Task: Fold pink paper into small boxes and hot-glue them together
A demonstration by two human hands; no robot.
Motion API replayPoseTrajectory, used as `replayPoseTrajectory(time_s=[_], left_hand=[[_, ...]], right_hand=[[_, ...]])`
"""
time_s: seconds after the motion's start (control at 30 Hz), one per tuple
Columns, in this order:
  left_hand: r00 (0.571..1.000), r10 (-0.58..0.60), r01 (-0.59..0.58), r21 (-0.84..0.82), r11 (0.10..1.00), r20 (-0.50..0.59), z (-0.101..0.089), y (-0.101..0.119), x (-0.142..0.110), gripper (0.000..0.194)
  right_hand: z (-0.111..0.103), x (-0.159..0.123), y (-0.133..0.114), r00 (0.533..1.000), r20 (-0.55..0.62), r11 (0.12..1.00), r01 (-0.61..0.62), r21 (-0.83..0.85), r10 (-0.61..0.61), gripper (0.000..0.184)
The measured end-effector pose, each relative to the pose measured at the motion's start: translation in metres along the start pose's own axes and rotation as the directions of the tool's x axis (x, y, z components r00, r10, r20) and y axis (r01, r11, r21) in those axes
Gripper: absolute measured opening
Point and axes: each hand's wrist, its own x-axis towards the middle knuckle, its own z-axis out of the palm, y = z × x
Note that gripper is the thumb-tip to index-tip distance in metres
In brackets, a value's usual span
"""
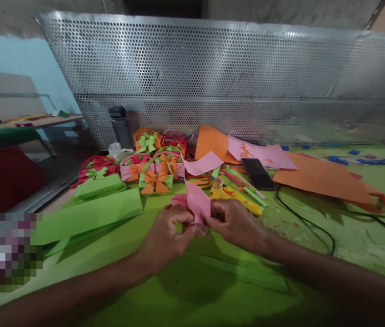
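Observation:
A folded piece of pink paper (199,200) stands upright between my two hands above the green tabletop (212,295). My left hand (175,227) pinches its lower left part between thumb and fingers. On the other side, my right hand (233,222) grips the lower right edge with its fingertips. Part of the paper's lower end is hidden behind my fingers. Just behind my right hand lies a yellow tool (243,200), partly covered by the hand, so its kind cannot be told.
Small paper bags with bows (154,179) cluster at the back left, beside a dark bottle (121,129). Folded green paper (90,218) lies at left. A phone (257,173), orange sheets (325,177) and a black cable (304,218) are at right. A perforated metal panel (212,68) stands behind.

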Motion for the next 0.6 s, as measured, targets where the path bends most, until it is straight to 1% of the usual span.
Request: replayPoseTrajectory(time_s=[0.13, 0.17, 0.27, 0.33, 0.47, 0.6], left_hand=[[0.997, -0.044, 0.043, -0.014, 0.999, -0.065, 0.0, -0.001, -0.002, 0.011], [0.997, -0.045, 0.043, -0.022, 0.999, -0.061, -0.001, 0.0, -0.002, 0.01], [1.0, -0.021, 0.021, -0.03, 0.999, 0.001, -0.004, 0.001, -0.004, 0.011], [0.999, -0.025, 0.025, -0.025, 0.999, 0.028, -0.005, 0.001, -0.005, 0.012], [0.997, -0.058, 0.059, -0.027, 0.998, 0.041, -0.004, -0.005, -0.005, 0.012], [0.999, -0.014, 0.016, -0.032, 0.999, 0.052, -0.004, -0.008, -0.003, 0.017]], right_hand=[[0.0, -0.001, -0.002, 1.0, -0.013, 0.999, 0.0, -0.041, -0.001, 0.009], [0.0, -0.001, -0.002, 1.0, -0.015, 0.998, -0.001, -0.06, 0.0, 0.009], [0.0, -0.002, -0.005, 1.0, -0.018, 0.992, -0.002, -0.128, -0.001, 0.011], [-0.001, -0.003, -0.006, 1.0, -0.014, 0.988, 0.009, -0.153, -0.011, 0.012], [-0.001, -0.005, -0.01, 1.0, 0.006, 0.983, 0.019, -0.183, -0.018, 0.011], [0.001, -0.006, -0.011, 1.0, -0.003, 0.973, 0.009, -0.233, -0.01, 0.015]])
